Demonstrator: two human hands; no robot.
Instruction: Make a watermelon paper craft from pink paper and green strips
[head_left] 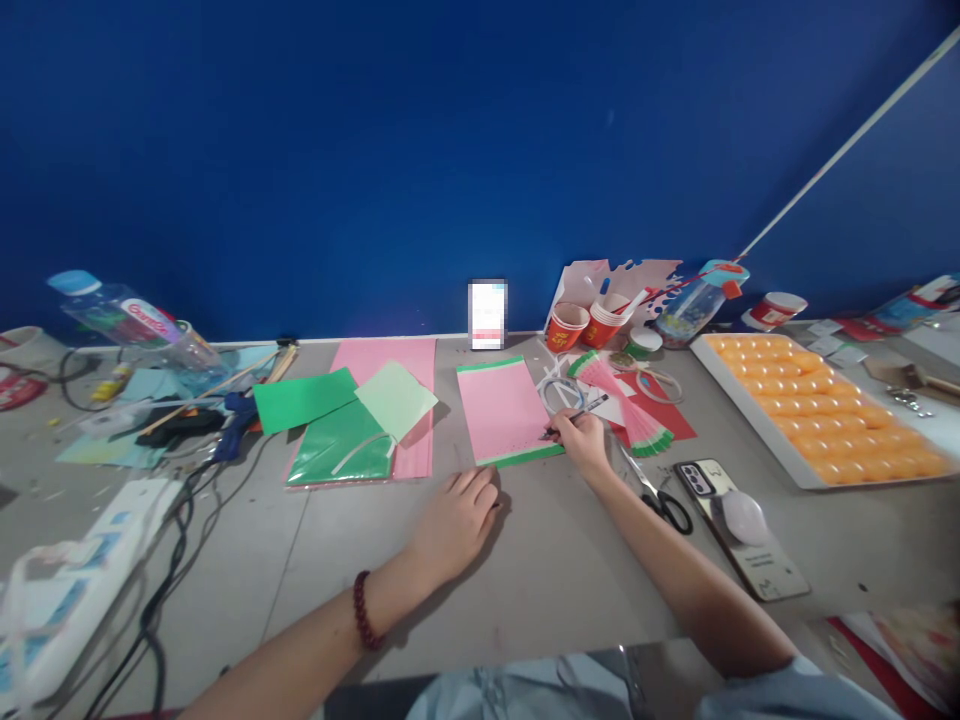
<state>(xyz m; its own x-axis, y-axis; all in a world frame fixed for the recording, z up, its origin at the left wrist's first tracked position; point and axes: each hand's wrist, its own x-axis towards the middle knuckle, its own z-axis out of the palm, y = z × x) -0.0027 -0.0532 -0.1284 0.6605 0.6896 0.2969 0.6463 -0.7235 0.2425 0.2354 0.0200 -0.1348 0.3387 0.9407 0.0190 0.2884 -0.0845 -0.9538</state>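
Observation:
A pink paper sheet with green strips along its two ends [501, 410] lies flat on the grey table [540, 560]. My right hand [583, 440] is closed round a dark pen [581, 415], whose tip touches the sheet's lower right part. My left hand [454, 520] rests on the table just below the sheet's near left corner, its fingers curled loosely with nothing in them. A red bead bracelet sits on my left wrist.
Green and pink sheets [345, 425] lie to the left, with a glue gun [232, 425], a power strip [75, 570] and cables. On the right are scissors [656, 490], a phone [739, 525], folded watermelon fans [637, 415], red paper cups [585, 325] and a tray of orange balls [825, 410].

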